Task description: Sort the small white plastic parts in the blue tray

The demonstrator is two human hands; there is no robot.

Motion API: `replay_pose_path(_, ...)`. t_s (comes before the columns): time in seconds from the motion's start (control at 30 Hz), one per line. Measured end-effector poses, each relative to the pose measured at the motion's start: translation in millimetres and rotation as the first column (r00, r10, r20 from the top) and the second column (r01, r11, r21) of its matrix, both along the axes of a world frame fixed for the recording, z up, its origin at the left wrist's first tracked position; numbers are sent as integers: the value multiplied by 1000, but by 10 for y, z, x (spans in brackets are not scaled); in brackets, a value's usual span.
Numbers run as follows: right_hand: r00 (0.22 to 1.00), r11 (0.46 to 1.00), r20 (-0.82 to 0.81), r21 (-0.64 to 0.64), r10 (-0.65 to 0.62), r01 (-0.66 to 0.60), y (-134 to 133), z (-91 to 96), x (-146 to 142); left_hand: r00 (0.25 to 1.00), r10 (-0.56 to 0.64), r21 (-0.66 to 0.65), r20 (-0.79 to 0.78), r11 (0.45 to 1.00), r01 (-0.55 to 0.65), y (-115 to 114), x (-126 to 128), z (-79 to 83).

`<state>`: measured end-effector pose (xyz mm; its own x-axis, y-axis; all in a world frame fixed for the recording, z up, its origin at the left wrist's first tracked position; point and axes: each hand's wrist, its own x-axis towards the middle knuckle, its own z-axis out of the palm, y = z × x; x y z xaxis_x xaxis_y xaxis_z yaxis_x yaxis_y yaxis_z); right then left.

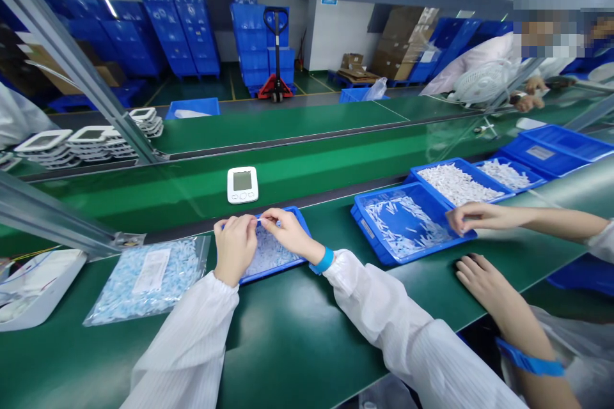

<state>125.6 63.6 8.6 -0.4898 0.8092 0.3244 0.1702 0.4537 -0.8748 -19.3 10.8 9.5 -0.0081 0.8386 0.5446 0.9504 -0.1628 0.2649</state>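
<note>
Both my hands meet over a small blue tray (pixel 300 217) that holds many small pale-blue and white plastic pieces (pixel 268 250). My left hand (pixel 236 244) has its fingertips pinched together. Opposite it, my right hand (pixel 288 233), with a blue wrist strap, pinches too. Between the fingertips shows a small white piece (pixel 259 220), partly covered, its kind too small to make out. Left of the tray lies a clear bag (pixel 148 278) full of light-blue pieces with a white label. Just behind, a white device with a grey screen (pixel 242 185) rests on the green belt.
To the right, a co-worker's hand (pixel 480 217) is over a larger blue tray (pixel 384 257) of small pieces; their other hand (pixel 487 281) lies on the table. More trays of white pieces (pixel 453 182) stand behind. A white bin (pixel 43 294) sits at left, below a metal post (pixel 91 64).
</note>
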Motion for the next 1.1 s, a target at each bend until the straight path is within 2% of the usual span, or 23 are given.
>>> replay_pose_path(0.33,996,997,-41,19,-76,77,19,-18,3,997,-82,60,-5,995,82,-3,-8,2)
replay_pose_path(0.67,996,1000,82,18,21,-22,-6,-65,36,963,-266,49,49,963,264,30,-30,-15)
replay_pose_path(0.83,997,1000,72,-4,-7,7,3,-105,1,975,-215,-26,51,976,216,47,-3,-17)
replay_pose_path(0.9,995,999,101,39,-27,23,47,-33,15,978,-199,-62,61,977,203,46,8,-15)
replay_pose_path(0.97,983,989,179,147,-33,7,135,124,120,980,-190,-71,65,978,195,44,6,-18)
replay_pose_path(1.03,955,965,291,261,-61,-17,243,344,364,983,-179,-62,48,981,182,46,-11,-29)
replay_pose_path(1.1,905,954,402,299,-139,13,321,569,739,986,-168,-53,19,984,169,52,-37,-51)
